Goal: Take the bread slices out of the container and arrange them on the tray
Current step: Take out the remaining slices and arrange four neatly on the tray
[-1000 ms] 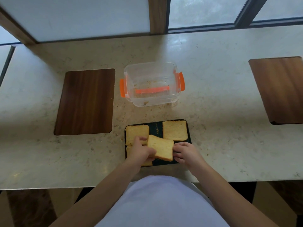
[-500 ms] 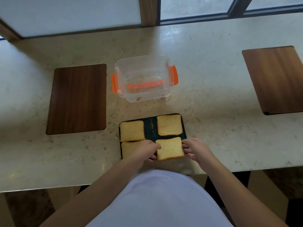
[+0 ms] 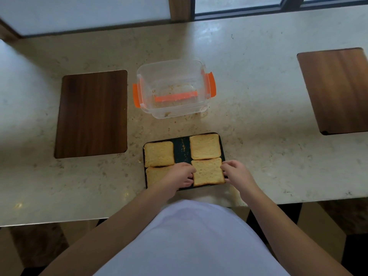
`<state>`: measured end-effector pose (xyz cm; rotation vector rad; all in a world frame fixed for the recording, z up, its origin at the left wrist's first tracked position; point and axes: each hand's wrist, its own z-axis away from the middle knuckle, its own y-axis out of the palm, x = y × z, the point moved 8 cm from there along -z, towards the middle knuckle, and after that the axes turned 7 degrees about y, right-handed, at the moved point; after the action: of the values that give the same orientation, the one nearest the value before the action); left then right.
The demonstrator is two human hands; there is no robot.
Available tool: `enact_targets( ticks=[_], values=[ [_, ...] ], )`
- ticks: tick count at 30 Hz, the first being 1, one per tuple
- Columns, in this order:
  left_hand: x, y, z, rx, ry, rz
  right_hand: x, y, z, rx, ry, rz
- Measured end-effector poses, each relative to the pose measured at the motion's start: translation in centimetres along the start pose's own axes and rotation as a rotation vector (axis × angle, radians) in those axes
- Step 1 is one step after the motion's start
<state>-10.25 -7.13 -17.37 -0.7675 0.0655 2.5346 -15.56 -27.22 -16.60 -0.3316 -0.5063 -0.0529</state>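
Squared the fourth slice [image 3: 208,172] flat into tray [image 3: 182,145] corner since a second ago; both grips pinching its edges; container [image 3: 173,88] emptied.

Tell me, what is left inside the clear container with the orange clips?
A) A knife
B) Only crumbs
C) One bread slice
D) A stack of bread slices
B: the clear container shows just scattered crumbs on its bottom, while four bread slices lie on the dark tray, the near right slice between the left hand and right hand.
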Motion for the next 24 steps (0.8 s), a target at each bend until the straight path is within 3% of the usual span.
enact_targets(
  ticks=[8,13,24],
  values=[
    [0.5,0.4,0.0,0.023,-0.043,0.042,0.9,0.0,0.4,-0.084,-0.098,0.172],
    [0.2,0.6,0.2,0.017,-0.022,0.006,1.2,0.8,0.9,-0.124,-0.179,0.454],
    [-0.3,0.6,0.8,0.046,0.018,-0.048,0.1,2.9,2.4,-0.159,-0.288,0.812]
  ],
)
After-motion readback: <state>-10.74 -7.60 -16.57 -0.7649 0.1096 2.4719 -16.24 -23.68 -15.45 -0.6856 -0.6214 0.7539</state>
